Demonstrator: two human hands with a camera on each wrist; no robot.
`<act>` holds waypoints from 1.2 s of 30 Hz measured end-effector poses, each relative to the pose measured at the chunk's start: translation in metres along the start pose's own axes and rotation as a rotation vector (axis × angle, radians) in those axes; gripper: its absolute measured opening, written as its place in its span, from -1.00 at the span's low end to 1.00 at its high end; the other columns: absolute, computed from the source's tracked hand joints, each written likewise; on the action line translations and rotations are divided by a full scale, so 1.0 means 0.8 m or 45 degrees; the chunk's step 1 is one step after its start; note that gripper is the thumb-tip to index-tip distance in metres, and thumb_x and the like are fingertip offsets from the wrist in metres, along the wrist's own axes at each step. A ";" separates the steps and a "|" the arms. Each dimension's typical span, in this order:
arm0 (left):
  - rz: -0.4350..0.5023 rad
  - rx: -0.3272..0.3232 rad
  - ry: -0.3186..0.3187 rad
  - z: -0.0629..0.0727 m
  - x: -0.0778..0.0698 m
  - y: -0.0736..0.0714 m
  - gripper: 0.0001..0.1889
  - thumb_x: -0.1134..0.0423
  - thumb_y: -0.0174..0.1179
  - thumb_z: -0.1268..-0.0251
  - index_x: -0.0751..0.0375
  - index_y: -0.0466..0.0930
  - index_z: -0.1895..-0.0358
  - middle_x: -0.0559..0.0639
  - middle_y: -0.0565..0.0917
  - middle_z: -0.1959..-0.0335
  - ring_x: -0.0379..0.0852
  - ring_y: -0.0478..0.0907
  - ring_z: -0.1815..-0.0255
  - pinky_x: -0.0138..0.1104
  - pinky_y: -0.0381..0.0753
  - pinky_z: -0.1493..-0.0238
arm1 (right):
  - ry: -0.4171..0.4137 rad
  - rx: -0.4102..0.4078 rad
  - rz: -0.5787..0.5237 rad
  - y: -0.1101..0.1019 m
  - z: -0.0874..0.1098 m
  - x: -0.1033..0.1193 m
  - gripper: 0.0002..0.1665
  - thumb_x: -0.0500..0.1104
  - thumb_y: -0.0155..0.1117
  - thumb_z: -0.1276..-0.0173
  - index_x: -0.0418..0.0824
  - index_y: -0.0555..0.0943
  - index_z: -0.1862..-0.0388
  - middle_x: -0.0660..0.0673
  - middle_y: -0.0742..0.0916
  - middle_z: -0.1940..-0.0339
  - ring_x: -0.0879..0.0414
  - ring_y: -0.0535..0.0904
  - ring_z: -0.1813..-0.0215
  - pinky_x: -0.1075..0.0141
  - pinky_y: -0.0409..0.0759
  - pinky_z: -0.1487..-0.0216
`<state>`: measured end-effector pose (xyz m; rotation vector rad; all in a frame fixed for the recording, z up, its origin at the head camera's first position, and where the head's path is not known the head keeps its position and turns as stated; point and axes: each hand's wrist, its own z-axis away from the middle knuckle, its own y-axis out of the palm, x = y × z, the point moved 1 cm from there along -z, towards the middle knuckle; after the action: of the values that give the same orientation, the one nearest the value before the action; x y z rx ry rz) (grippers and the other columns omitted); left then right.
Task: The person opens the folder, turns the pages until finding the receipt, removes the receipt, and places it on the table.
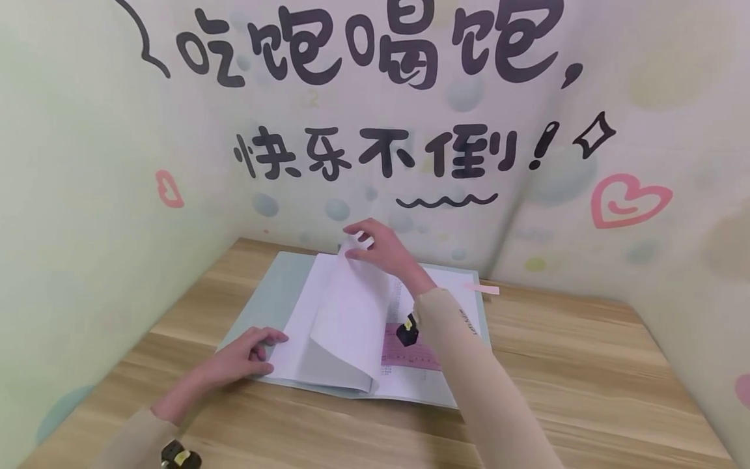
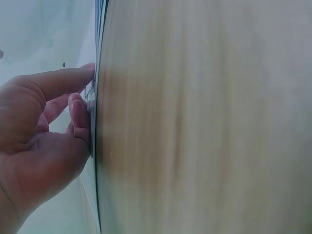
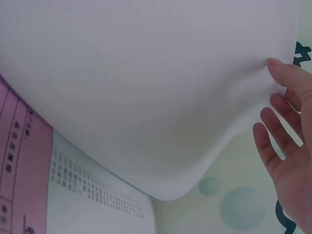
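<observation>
A light blue folder (image 1: 258, 293) lies open on the table with white pages inside. My right hand (image 1: 383, 247) pinches the top edge of a raised white sheet (image 1: 351, 306), which bends over the left-hand pages. In the right wrist view, thumb and index finger meet at the border of that sheet (image 3: 131, 87), while the other fingers of the hand (image 3: 290, 122) are spread below. My left hand (image 1: 243, 355) rests at the folder's lower left, fingers loosely bent against the pages. A pink printed sheet (image 1: 404, 352) shows on the right-hand side, partly covered by the right forearm.
The wooden table (image 1: 586, 365) meets walls at the back and both sides. Black lettering (image 1: 381, 153) and a pink heart (image 1: 629, 200) decorate the back wall (image 1: 351, 107). A pale pink tab (image 1: 487, 289) sticks out from the folder's right edge.
</observation>
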<state>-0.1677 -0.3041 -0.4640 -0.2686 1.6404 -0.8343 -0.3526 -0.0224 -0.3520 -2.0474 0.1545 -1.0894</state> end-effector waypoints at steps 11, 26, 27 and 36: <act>0.044 -0.008 -0.100 0.008 0.010 -0.001 -0.39 0.29 0.40 -0.11 0.45 0.40 -0.21 0.17 0.45 0.10 -0.29 0.36 0.30 -0.46 0.43 0.27 | 0.060 0.134 0.105 0.045 -0.007 0.013 -0.20 -0.04 0.46 -0.24 -0.02 0.38 -0.43 -0.05 0.48 -0.34 0.05 0.55 -0.21 0.22 0.58 -0.18; 0.172 0.076 -0.089 -0.001 0.018 -0.008 -0.34 0.34 0.38 -0.08 0.48 0.32 -0.25 0.12 0.45 0.12 -0.29 0.37 0.35 -0.46 0.44 0.35 | 0.074 0.243 0.213 0.094 -0.008 -0.001 0.06 -0.06 0.55 -0.12 -0.05 0.21 -0.55 -0.09 0.33 -0.52 -0.04 0.34 -0.43 0.12 0.28 -0.49; 0.176 0.077 -0.089 -0.001 0.018 -0.008 -0.34 0.34 0.38 -0.08 0.49 0.32 -0.25 0.13 0.44 0.10 -0.28 0.37 0.34 -0.47 0.44 0.35 | 0.072 0.268 0.242 0.097 -0.007 -0.003 0.09 -0.05 0.55 -0.12 -0.06 0.19 -0.56 -0.10 0.32 -0.53 -0.06 0.30 -0.46 0.11 0.25 -0.50; 0.215 0.057 -0.091 -0.002 0.016 -0.007 -0.32 0.42 0.38 -0.01 0.57 0.32 -0.23 0.28 0.41 0.03 -0.26 0.36 0.31 -0.49 0.44 0.35 | 0.063 0.362 0.324 0.123 -0.002 -0.017 0.23 -0.06 0.57 -0.07 -0.06 0.05 -0.61 -0.09 0.23 -0.59 -0.12 0.19 -0.48 0.10 0.24 -0.50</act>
<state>-0.1740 -0.3147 -0.4700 -0.1248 1.5527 -0.7239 -0.3380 -0.0838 -0.4284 -1.6970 0.2621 -0.9446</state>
